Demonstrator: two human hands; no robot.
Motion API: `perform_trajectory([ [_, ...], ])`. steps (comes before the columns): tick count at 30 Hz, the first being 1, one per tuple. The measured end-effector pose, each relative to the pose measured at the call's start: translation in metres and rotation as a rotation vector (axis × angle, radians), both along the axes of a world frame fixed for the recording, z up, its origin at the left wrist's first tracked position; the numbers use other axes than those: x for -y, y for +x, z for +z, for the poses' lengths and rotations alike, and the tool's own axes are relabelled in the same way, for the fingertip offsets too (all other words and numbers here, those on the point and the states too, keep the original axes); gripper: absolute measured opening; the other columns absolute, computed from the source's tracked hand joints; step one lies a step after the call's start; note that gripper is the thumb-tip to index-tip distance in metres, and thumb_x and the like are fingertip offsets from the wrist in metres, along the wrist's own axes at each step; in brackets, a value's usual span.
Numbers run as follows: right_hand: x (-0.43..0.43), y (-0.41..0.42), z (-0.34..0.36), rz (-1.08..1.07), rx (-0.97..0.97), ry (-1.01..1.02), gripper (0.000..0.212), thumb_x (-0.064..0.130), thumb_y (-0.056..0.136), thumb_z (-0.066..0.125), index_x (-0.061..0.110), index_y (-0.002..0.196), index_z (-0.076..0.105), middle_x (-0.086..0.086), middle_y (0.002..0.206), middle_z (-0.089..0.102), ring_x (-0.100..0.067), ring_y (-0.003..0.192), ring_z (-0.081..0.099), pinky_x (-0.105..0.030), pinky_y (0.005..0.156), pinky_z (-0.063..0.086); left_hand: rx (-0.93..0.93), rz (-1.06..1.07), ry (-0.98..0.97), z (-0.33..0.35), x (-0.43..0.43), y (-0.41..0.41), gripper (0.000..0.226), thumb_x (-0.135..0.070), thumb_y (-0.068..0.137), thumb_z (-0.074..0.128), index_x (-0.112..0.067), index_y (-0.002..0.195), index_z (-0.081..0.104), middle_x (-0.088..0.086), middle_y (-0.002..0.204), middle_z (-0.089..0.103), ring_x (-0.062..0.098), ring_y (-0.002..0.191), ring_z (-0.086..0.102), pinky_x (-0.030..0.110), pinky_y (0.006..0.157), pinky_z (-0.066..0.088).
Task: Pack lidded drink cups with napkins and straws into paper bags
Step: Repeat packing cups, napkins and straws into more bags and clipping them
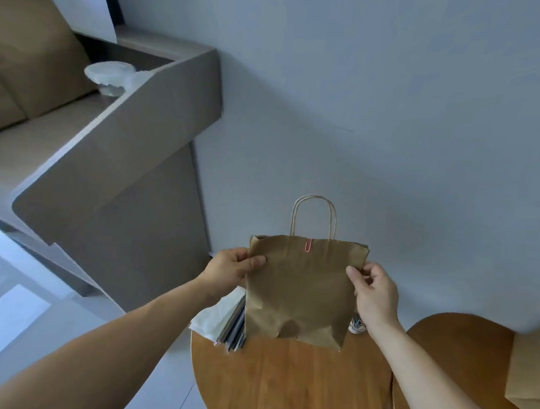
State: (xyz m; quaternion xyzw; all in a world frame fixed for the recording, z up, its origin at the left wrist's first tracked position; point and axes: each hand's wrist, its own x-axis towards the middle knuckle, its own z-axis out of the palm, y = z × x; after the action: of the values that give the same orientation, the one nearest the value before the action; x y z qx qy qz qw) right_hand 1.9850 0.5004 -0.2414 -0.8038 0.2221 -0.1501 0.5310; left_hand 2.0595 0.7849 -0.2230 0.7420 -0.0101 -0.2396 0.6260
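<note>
Both hands: left hand (230, 266) and right hand (374, 289) pinch the bag (301, 288) side edges
Bag: upright, handles up, clipped shut, hanging between my hands above the table (283, 382)

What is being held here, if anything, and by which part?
The paper bag, held up above the table. The left hand pinches its left edge and the right hand its right edge, both near the top.

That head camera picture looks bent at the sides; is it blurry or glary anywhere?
Head view: wide-angle bending tilts the grey wall and grey counter; light is soft and even, no glare; the brown paper bag, held by the left hand and right hand, is fairly sharp; the clear plastic lids look soft.
</note>
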Motion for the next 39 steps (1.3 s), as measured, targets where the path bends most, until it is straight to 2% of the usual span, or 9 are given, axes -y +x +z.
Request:
perform_trajectory([
  [2,-0.021,0.012,0.027,-0.011,0.060,-0.018,0.012,0.028,0.091,0.068,0.029,0.082,0.060,0.012,0.062,0.059,-0.006,0.058,0.055,-0.024,0.058,0.040,0.044,0.064,-0.042,0.019,-0.018,0.002,0.021,-0.033,0.090,0.072,-0.013,0.096,0.075,0.010,0.091,0.076,0.021,0.075,0.072,0.035,0.069,0.059],
  [4,-0.043,0.023,0.055,-0.007,0.118,-0.033,0.014,0.026,0.091,0.069,0.029,0.081,0.059,0.008,0.065,0.059,-0.010,0.058,0.054,-0.026,0.058,0.041,0.108,0.112,-0.076,0.039,-0.036,0.003,0.021,-0.035,0.090,0.072,-0.014,0.093,0.076,0.012,0.091,0.076,0.022,0.074,0.071,0.040,0.073,0.059],
  [10,-0.101,0.041,0.134,-0.006,0.279,-0.052,0.011,0.023,0.091,0.068,0.022,0.084,0.060,0.001,0.066,0.060,0.000,0.039,0.052,-0.010,0.043,0.037,0.316,0.255,-0.152,0.110,-0.081,-0.001,0.017,-0.036,0.092,0.069,-0.021,0.090,0.076,-0.001,0.090,0.078,0.013,0.081,0.073,0.029,0.074,0.053],
  [18,-0.172,0.054,0.225,0.007,0.471,-0.033,0.011,0.027,0.089,0.068,0.031,0.083,0.060,0.003,0.074,0.065,-0.001,0.044,0.057,-0.019,0.056,0.045,0.555,0.409,-0.223,0.204,-0.136,-0.014,0.022,-0.039,0.092,0.067,-0.019,0.087,0.074,0.003,0.088,0.077,0.027,0.087,0.074,0.044,0.081,0.060],
  [22,-0.205,0.067,0.268,0.047,0.556,0.003,0.011,0.028,0.088,0.069,0.032,0.081,0.061,0.009,0.077,0.066,-0.001,0.043,0.055,-0.025,0.059,0.045,0.692,0.536,-0.187,0.246,-0.161,-0.011,0.026,-0.044,0.092,0.064,-0.021,0.083,0.072,0.000,0.081,0.075,0.013,0.074,0.068,0.041,0.072,0.057],
  [26,-0.236,0.089,0.315,0.130,0.634,0.041,0.010,0.027,0.087,0.069,0.034,0.083,0.062,0.016,0.082,0.066,-0.003,0.042,0.054,-0.024,0.060,0.047,0.805,0.640,-0.171,0.288,-0.189,0.004,0.040,-0.048,0.092,0.061,-0.009,0.087,0.067,0.002,0.075,0.064,0.015,0.069,0.056,0.041,0.069,0.052],
  [30,-0.267,0.123,0.351,0.242,0.696,0.062,0.008,0.025,0.087,0.068,0.031,0.086,0.063,0.014,0.084,0.066,-0.003,0.042,0.054,-0.023,0.060,0.048,0.871,0.739,-0.142,0.323,-0.221,0.023,0.049,-0.050,0.090,0.060,-0.001,0.091,0.063,0.005,0.075,0.058,0.019,0.067,0.051,0.045,0.065,0.049],
  [35,-0.313,0.178,0.378,0.369,0.712,0.076,0.005,0.024,0.088,0.066,0.023,0.093,0.066,0.009,0.082,0.066,-0.003,0.042,0.054,-0.027,0.061,0.048,0.940,0.837,-0.145,0.352,-0.262,0.046,0.039,-0.051,0.084,0.064,-0.012,0.078,0.067,0.005,0.076,0.064,0.020,0.070,0.056,0.045,0.067,0.052],
  [39,-0.358,0.219,0.386,0.506,0.650,0.087,0.004,0.021,0.091,0.064,0.021,0.095,0.064,0.001,0.084,0.068,-0.006,0.046,0.058,-0.032,0.062,0.050,0.999,0.922,-0.069,0.359,-0.300,0.064,0.043,-0.048,0.086,0.063,-0.005,0.087,0.068,0.013,0.081,0.065,0.022,0.075,0.057,0.051,0.072,0.054],
])
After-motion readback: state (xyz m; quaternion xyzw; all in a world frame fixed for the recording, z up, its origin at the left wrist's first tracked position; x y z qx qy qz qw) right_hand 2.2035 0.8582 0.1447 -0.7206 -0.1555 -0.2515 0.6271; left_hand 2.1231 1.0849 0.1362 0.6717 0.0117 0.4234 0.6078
